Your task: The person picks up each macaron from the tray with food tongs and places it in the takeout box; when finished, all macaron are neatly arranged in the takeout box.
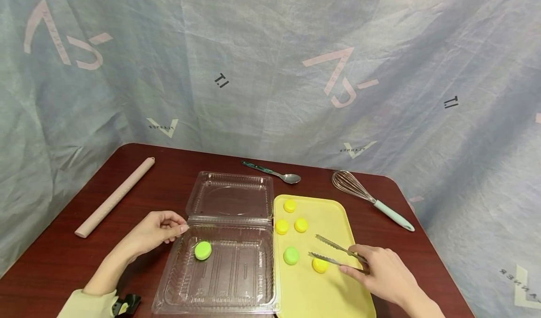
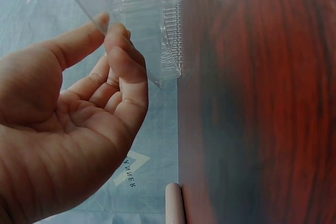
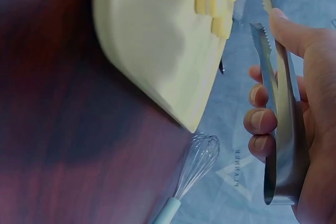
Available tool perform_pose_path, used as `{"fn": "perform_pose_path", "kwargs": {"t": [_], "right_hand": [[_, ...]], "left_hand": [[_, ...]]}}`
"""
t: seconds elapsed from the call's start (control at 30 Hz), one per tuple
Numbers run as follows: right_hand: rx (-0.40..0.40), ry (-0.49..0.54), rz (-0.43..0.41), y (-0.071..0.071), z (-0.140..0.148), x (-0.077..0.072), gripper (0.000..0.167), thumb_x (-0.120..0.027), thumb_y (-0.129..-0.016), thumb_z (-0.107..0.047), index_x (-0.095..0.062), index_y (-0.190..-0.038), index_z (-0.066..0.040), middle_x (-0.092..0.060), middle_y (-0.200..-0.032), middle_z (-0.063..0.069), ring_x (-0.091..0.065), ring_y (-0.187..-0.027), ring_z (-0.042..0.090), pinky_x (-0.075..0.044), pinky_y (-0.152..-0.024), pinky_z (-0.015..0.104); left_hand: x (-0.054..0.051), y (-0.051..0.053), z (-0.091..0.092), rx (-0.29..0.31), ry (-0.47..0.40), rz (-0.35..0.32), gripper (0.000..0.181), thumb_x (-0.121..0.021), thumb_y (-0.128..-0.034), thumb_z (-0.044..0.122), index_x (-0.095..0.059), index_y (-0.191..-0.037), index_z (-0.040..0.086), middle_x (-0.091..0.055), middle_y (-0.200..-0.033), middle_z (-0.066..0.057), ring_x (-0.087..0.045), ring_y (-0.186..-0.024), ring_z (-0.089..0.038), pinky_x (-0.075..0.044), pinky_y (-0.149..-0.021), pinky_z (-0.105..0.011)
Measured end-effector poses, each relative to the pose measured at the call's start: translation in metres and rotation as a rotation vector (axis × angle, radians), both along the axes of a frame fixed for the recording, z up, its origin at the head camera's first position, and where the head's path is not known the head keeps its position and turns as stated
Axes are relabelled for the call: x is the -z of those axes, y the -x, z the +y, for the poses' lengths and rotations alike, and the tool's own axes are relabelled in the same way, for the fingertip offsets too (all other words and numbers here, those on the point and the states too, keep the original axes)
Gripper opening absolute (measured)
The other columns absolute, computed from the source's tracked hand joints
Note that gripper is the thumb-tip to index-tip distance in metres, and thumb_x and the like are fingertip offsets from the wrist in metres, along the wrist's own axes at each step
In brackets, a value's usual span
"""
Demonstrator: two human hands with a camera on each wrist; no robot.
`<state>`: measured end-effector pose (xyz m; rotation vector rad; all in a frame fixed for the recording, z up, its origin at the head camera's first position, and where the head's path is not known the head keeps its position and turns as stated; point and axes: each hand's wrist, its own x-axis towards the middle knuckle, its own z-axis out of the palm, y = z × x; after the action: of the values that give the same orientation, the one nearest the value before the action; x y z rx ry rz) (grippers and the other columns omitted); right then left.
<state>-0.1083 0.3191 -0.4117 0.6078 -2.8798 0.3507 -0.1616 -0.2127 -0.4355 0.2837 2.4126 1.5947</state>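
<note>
Metal tongs were gripped in the curled fingers of the right hand, their tips spread apart, one arm overlapping a yellow macaron in the head view; whether it was touched could not be told. The side of a clear container was pinched by the thumb and forefinger of the left hand. A macaron could be dented or rolled away by an off-centre squeeze, and the container tipped by a tug. The macarons looked small, round and bright: one green macaron was set inside the container, toward its left; three more yellow macarons and a second green macaron were laid on the yellow tray beside it. A rolling pin, spoon and whisk were set farther out.
</note>
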Motion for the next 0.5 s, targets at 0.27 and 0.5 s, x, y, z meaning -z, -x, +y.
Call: {"fn": "perform_pose_path", "kwargs": {"t": [0.27,0.5], "right_hand": [[0.01,-0.007,-0.002,-0.011,0.007,0.009,0.031,-0.077,-0.081,-0.055,-0.067,-0.092,-0.028,-0.033,-0.057,-0.023,-0.028,-0.049,-0.005,-0.028,-0.047,0.02],[-0.001,-0.004,0.038,-0.016,0.014,0.018,0.029,-0.081,-0.079,-0.052,-0.064,-0.088,-0.03,-0.034,-0.057,-0.021,-0.028,-0.05,-0.006,-0.027,-0.048,0.02]], "left_hand": [[-0.001,0.0,0.0,0.002,-0.006,-0.001,0.023,-0.069,-0.0951,0.014,-0.065,-0.106,-0.006,-0.063,-0.081,-0.007,-0.059,-0.07,-0.019,-0.051,-0.062,-0.03],[0.0,0.0,0.0,-0.002,-0.006,-0.005,0.022,-0.068,-0.096,0.013,-0.065,-0.106,-0.006,-0.062,-0.081,-0.006,-0.059,-0.07,-0.019,-0.051,-0.062,-0.029]]}}
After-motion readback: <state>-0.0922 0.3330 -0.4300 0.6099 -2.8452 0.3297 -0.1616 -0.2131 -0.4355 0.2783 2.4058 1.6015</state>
